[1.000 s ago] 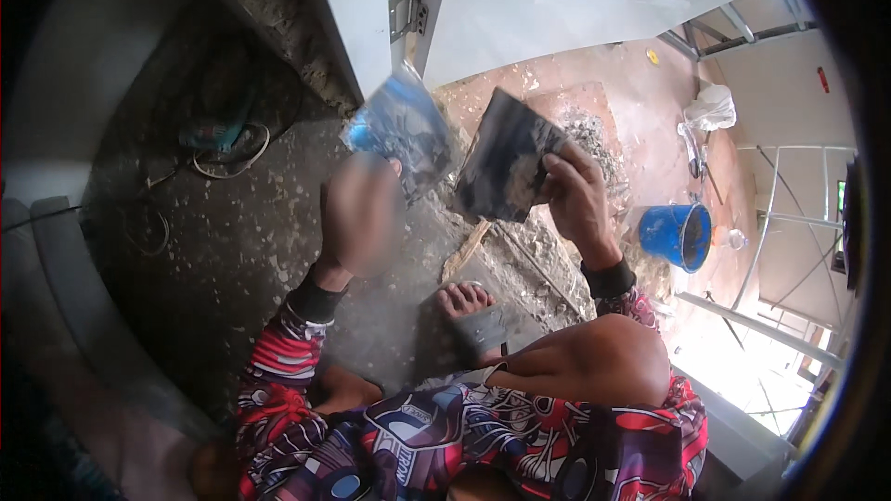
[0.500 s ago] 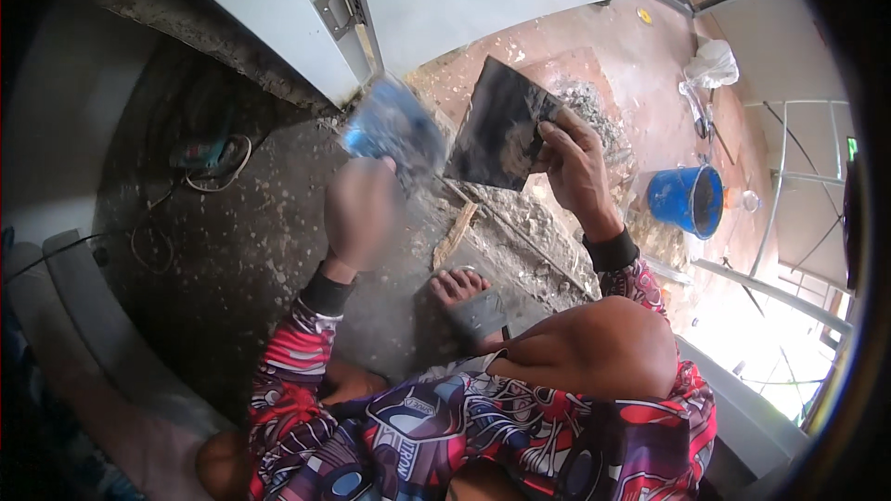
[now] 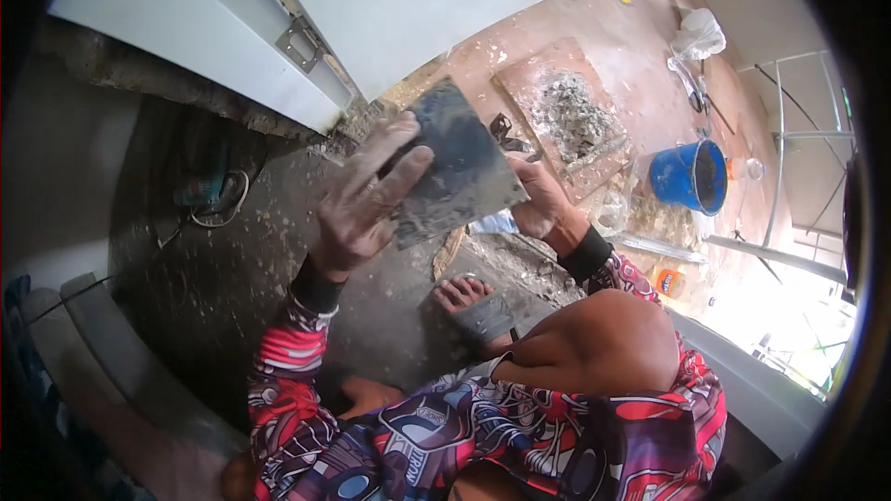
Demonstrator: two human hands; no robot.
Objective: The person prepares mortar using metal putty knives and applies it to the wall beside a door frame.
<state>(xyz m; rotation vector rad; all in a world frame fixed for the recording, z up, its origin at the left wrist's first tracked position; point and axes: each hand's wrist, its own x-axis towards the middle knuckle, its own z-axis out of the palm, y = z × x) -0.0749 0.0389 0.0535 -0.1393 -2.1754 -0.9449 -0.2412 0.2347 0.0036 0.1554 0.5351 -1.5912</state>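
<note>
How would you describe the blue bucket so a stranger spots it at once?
Start at the white door at the top, then go down and right to the crumbly grey heap. The blue bucket stands right of it and slightly lower. Its bright blue sets it apart from that heap and the white plastic bag above.

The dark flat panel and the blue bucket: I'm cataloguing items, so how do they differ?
The dark flat panel is thin and straight-edged; the blue bucket is round and hollow. The panel is blackish with grey smears, the bucket blue outside. The panel has the left hand on its face and the right hand at its edge; the bucket is on the floor, untouched.
</note>
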